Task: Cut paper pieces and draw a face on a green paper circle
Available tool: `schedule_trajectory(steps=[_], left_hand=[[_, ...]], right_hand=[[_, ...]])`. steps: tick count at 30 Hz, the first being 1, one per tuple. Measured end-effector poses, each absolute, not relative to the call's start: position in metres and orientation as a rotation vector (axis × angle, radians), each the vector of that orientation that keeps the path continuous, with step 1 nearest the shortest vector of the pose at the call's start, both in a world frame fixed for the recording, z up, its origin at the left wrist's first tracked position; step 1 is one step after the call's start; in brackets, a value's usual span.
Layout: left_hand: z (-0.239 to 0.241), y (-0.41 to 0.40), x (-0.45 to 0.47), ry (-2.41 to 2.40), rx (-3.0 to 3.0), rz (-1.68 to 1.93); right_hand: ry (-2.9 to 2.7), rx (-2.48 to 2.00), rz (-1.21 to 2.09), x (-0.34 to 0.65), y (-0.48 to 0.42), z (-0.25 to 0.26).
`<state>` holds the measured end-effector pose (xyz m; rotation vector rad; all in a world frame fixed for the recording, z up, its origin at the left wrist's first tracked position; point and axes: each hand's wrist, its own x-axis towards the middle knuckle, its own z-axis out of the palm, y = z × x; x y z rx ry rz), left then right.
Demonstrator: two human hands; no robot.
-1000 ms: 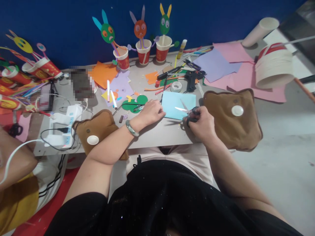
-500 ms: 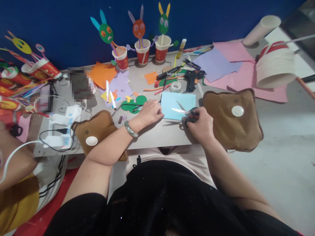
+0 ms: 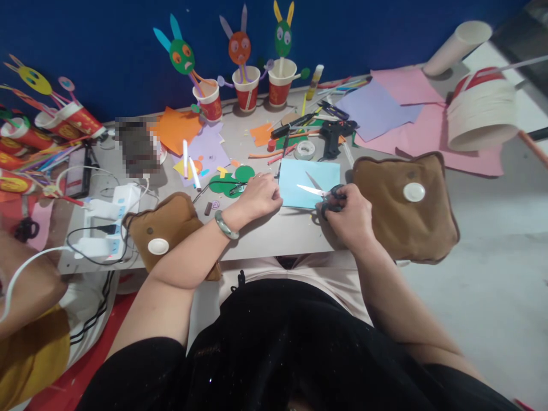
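Observation:
My right hand (image 3: 351, 214) grips black-handled scissors (image 3: 314, 192) by their finger loops. Their blades are parted and point left over a light blue sheet of paper (image 3: 295, 177) that lies flat on the table. Across from it, my left hand (image 3: 260, 195) rests at the sheet's left edge, fingers curled in and the thumb at its lower left corner; what lies under the fingers is hidden. Green paper circles (image 3: 245, 173) lie just beyond that hand, with a black cable running past them.
A brown cushion-like pouch (image 3: 400, 211) lies right of my right hand; another (image 3: 165, 231) sits under my left forearm. Behind are a hot glue gun (image 3: 333, 138), a tape roll (image 3: 305, 150) and paper cups (image 3: 246, 94) with puppets. At left are a power strip (image 3: 122, 214) and another person's arm (image 3: 28, 274).
The view has shifted very slightly. My hands, the scissors and the blue sheet keep nearly the same places, and the blades stay parted.

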<state>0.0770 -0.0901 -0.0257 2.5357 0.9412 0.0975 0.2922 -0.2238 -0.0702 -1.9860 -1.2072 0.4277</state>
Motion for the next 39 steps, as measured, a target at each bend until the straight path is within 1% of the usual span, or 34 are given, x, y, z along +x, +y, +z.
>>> schedule_trajectory(steps=[4,8,11,14,17,24,29,32,35,39], left_hand=[[-0.023,-0.091,0.078,0.942,2.55,0.053],[-0.025,-0.092,0.079,0.881,2.629,0.097],[-0.027,-0.094,0.082,0.714,2.754,0.123],[-0.029,-0.098,0.085,0.447,2.878,0.067],[-0.032,-0.104,0.086,0.303,2.991,0.004],[-0.043,-0.122,0.087,0.301,3.163,0.028],[-0.041,-0.126,0.085,0.312,3.186,-0.034],[-0.038,-0.127,0.083,0.321,3.187,-0.013],[-0.038,-0.128,0.082,0.333,3.18,0.005],[-0.04,-0.128,0.082,0.339,3.178,-0.002]], right_hand=[[-1.193,-2.016,0.443,0.291,-0.224,-0.067],[-1.175,-2.003,0.462,0.292,-0.223,-0.066],[-1.181,-1.992,0.462,0.292,-0.223,-0.065],[-1.182,-2.01,0.454,0.293,-0.223,-0.065],[-1.191,-2.017,0.433,0.294,-0.222,-0.065],[-1.175,-1.997,0.402,0.297,-0.223,-0.071],[-1.059,-1.714,0.367,0.292,-0.238,-0.072],[-1.228,-1.55,0.353,0.289,-0.255,-0.072],[-1.551,-1.527,0.377,0.289,-0.269,-0.076],[-1.848,-1.5,0.245,0.292,-0.277,-0.087]])
